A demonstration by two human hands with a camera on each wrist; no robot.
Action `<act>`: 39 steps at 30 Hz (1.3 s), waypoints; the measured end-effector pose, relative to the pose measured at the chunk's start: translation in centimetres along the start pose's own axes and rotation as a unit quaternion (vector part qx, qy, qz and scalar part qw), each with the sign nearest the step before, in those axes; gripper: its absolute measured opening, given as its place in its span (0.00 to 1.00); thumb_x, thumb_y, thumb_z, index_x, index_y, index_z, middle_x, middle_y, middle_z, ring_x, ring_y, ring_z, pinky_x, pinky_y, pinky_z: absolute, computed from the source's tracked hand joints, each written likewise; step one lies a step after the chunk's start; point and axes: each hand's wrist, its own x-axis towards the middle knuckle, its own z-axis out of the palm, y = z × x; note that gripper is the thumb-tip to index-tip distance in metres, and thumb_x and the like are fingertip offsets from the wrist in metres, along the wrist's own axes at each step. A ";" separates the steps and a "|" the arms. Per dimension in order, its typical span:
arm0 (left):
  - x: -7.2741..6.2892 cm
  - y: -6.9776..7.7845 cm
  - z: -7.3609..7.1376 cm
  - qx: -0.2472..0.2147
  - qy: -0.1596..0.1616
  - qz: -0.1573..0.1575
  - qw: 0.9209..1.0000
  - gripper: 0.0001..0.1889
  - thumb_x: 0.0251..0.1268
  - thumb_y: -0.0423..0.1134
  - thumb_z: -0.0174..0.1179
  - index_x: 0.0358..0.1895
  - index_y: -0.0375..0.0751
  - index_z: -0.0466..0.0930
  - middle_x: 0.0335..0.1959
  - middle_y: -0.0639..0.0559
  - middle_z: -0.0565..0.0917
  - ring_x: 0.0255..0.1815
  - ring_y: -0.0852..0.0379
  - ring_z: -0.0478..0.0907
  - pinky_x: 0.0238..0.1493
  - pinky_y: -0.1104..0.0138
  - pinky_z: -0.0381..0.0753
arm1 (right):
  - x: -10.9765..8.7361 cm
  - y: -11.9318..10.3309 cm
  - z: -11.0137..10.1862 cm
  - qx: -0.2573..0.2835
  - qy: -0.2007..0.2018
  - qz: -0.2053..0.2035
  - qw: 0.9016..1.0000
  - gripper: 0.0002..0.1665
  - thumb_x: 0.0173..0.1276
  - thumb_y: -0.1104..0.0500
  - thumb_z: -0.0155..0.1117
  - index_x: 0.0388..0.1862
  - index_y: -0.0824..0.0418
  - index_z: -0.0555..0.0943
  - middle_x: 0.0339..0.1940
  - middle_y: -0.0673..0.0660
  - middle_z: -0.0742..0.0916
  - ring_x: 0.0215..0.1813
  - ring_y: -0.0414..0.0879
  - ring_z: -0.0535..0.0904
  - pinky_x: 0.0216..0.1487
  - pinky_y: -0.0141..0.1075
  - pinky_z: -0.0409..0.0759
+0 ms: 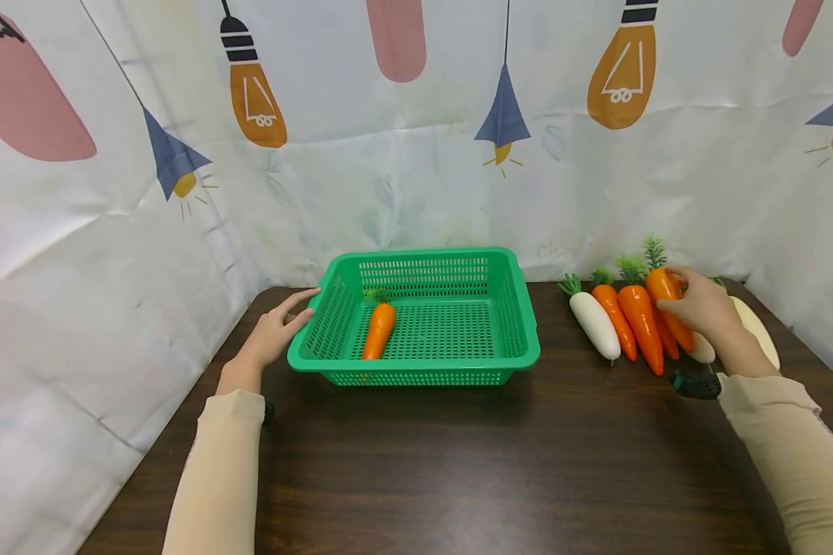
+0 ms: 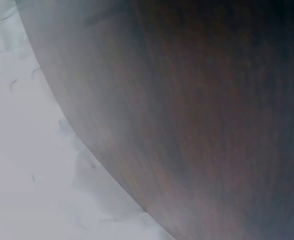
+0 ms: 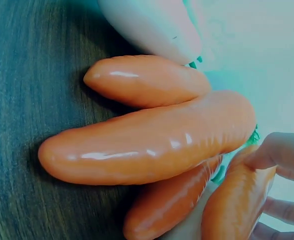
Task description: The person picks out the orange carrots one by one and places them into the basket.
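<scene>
My right hand [image 1: 701, 304] grips a carrot [image 1: 669, 308] near its leafy top, among the vegetables at the back right. In the right wrist view, the thumb [image 3: 274, 150] lies on the carrot's [image 3: 234, 202] near side, with fingers behind it. Beside it are a large carrot [image 1: 642, 324], a slimmer carrot [image 1: 614, 316] and a white radish [image 1: 595, 324]. My left hand [image 1: 274, 331] is at the left rim of a green plastic basket [image 1: 416, 364], fingers loosely extended, fingertips right at the rim. Inside the basket, one carrot [image 1: 379, 330] lies at the left.
Partly behind my right wrist lies a pale vegetable [image 1: 757, 331]. Another carrot [image 3: 162, 210] sits under the held one. The dark wooden table [image 1: 444, 462] ends at a patterned white cloth [image 1: 416, 193] behind and at the sides. The left wrist view shows only tabletop [image 2: 187, 125] and cloth.
</scene>
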 end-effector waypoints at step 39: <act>0.0 0.0 0.0 0.003 0.002 0.000 1.000 0.30 0.84 0.53 0.47 0.82 0.53 0.59 0.68 0.28 0.73 0.63 0.30 0.76 0.58 0.33 0.70 | -1.9 -2.5 -1.5 0.031 -0.001 -0.038 0.999 0.44 0.77 0.53 0.62 0.82 0.68 0.54 0.69 0.85 0.65 0.59 0.82 0.68 0.48 0.67 0.74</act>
